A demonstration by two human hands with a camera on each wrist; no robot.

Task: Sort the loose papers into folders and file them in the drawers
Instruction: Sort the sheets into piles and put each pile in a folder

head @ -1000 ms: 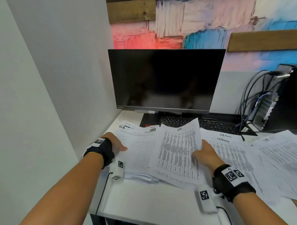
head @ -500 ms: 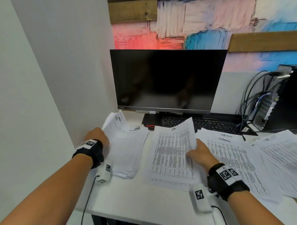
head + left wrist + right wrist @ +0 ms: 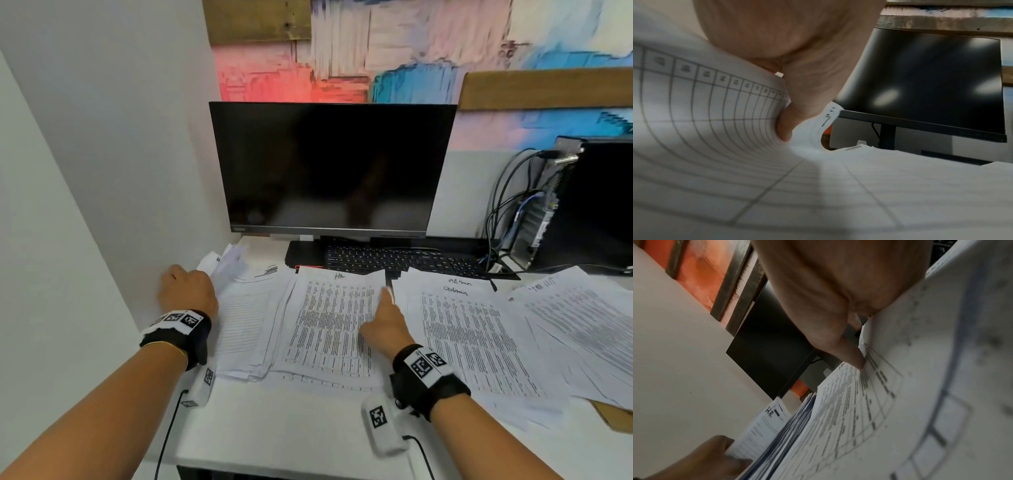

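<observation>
A thick stack of lined papers [image 3: 250, 318] marked "H.R." [image 3: 764, 426] lies at the desk's left end. My left hand [image 3: 186, 291] grips its far left edge against the wall and curls the top corner upward; the thumb [image 3: 785, 126] presses on the bent pages [image 3: 715, 129]. A printed table sheet [image 3: 329, 325] lies flat, overlapping that stack. My right hand [image 3: 383, 315] stands on edge at the sheet's right border, thumb [image 3: 853, 356] on top of the sheet [image 3: 838, 410], fingers hidden beneath. A stack marked "admin" [image 3: 472, 329] lies to the right.
A dark monitor [image 3: 329, 168] and black keyboard [image 3: 394, 260] stand behind the papers. A computer box [image 3: 589, 202] with cables [image 3: 503, 212] sits at the back right. More loose sheets [image 3: 582, 322] cover the right end above a brown folder corner [image 3: 613, 416]. The wall [image 3: 102, 171] bounds the left.
The right hand has lowered the printed sheet from a raised tilt to flat on the stack. The left hand slid back along the stack's left edge and bent its corner up.
</observation>
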